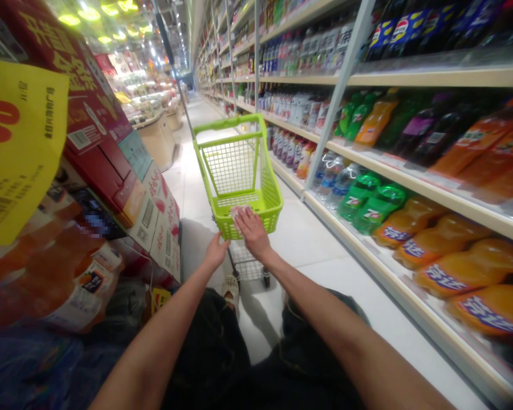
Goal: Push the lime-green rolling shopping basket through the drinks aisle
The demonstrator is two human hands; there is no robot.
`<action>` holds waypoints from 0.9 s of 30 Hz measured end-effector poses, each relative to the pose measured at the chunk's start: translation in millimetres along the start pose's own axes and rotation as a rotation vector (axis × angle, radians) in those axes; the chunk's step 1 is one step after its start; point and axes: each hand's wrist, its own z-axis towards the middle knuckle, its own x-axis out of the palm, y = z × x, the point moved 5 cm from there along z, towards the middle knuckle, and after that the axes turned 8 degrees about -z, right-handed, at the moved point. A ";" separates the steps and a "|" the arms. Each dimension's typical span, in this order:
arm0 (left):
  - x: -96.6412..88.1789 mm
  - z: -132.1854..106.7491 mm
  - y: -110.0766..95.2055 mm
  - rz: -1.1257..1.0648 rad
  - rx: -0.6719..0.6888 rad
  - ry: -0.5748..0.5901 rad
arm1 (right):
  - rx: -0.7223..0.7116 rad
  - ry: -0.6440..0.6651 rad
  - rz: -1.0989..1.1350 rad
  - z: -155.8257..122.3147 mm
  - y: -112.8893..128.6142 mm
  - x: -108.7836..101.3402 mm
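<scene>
A lime-green shopping cart [275,199] with a plastic basket on a wire frame stands before me in the aisle. My right hand [253,230] lies over the near rim of the basket, fingers stretched forward and pressing a pale pinkish cloth [239,211] against the green plastic. At the basket's lower left corner is my left hand [216,251], its thumb and fingers closed at the cart's edge; its fingertips are partly hidden. Only green plastic and white mesh show inside the basket.
Shelves of drink bottles line the right, with 7-Up bottles [378,205] and orange soda bottles [453,270] low down. Stacked cartons [154,228], wrapped orange drinks [89,279] and a yellow price sign [21,148] crowd the left. White floor tiles [320,239] run between.
</scene>
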 end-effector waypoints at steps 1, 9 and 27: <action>1.3 -0.1 -1.0 0.135 0.046 -0.006 | -0.025 0.017 -0.014 -3.0 -3.4 3.2; 29.1 -26.0 -6.7 0.767 0.242 0.112 | -0.061 0.141 -0.045 -68.2 -11.7 22.3; 56.8 -32.2 -19.9 0.977 0.371 0.162 | 0.021 0.084 -0.073 -76.0 -38.9 1.0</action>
